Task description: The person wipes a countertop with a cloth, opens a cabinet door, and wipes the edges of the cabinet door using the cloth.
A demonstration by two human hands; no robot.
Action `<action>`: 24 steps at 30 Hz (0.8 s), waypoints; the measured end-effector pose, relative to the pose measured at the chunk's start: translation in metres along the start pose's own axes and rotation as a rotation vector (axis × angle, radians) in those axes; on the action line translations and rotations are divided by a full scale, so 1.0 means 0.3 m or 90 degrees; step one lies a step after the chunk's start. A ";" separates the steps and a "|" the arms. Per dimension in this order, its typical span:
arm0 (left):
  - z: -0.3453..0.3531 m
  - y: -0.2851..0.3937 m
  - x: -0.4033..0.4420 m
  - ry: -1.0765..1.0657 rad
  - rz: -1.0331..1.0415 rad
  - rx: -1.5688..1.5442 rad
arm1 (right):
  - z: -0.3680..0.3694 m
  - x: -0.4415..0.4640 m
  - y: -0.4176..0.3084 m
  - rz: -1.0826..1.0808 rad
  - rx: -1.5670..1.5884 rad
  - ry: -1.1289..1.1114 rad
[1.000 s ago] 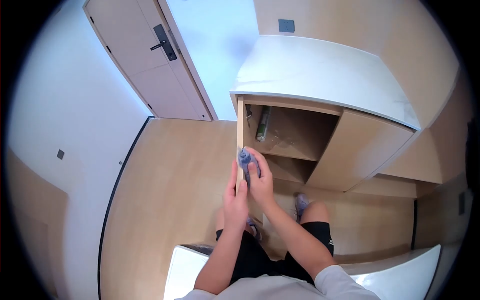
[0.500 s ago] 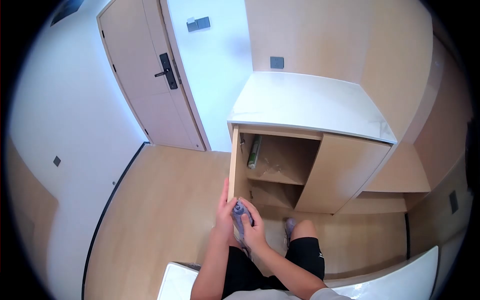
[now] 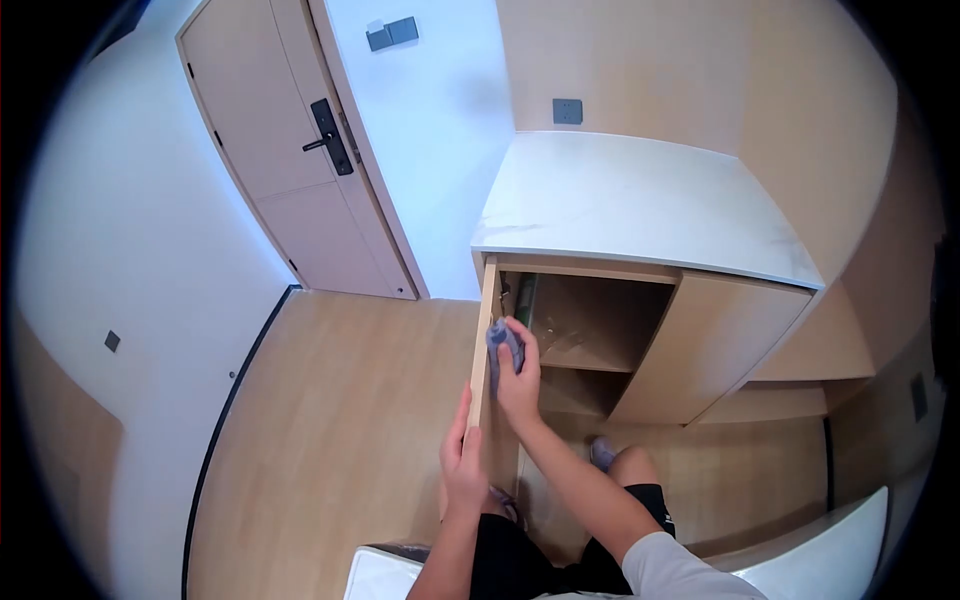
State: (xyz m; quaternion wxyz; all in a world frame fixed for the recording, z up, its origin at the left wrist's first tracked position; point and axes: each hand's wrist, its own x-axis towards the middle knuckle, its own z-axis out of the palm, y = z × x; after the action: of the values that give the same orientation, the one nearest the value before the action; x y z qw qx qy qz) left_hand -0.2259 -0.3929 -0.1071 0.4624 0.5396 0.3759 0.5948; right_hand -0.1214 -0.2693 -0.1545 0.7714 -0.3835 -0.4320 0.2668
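My left hand [image 3: 464, 470] holds the edge of the opened cabinet door [image 3: 482, 345], with its fingers along the outer face and its thumb near the edge. Higher up, my right hand [image 3: 520, 385] is wrapped round a bunched grey-purple cloth [image 3: 499, 340] against the inner side of that door. Behind the cloth, inside the cabinet [image 3: 600, 310], a green-and-white roll [image 3: 526, 300] lies on the upper shelf, partly covered by my hand. Something clear and crinkled, like plastic film [image 3: 570, 340], shows faintly on the same shelf.
A white marble-look top [image 3: 640, 200] covers the cabinet, and its right door [image 3: 700, 345] is closed. The room door [image 3: 300, 160] stands at the back left. White furniture edges [image 3: 375, 575] are near me at lower left and lower right. My legs are below the cabinet.
My right hand has moved up and forward along the door's inner side with the cloth. My left hand has slid lower on the door edge, apart from the cloth. The view has shifted slightly.
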 end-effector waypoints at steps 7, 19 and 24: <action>0.020 0.114 0.031 -0.042 -0.003 0.388 | 0.012 0.288 0.310 -0.043 -0.154 0.073; 0.089 0.086 0.040 -0.016 0.091 0.420 | -0.020 0.313 0.364 0.110 -0.068 0.045; 0.111 0.113 0.016 0.001 -0.074 0.268 | -0.070 0.163 0.195 0.156 -0.046 -0.006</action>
State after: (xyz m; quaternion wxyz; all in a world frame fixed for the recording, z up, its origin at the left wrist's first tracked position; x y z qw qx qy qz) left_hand -0.1978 -0.3999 -0.0690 0.3727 0.6014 0.5226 0.4757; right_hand -0.0841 -0.2077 -0.1871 0.7166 -0.4598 -0.3948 0.3452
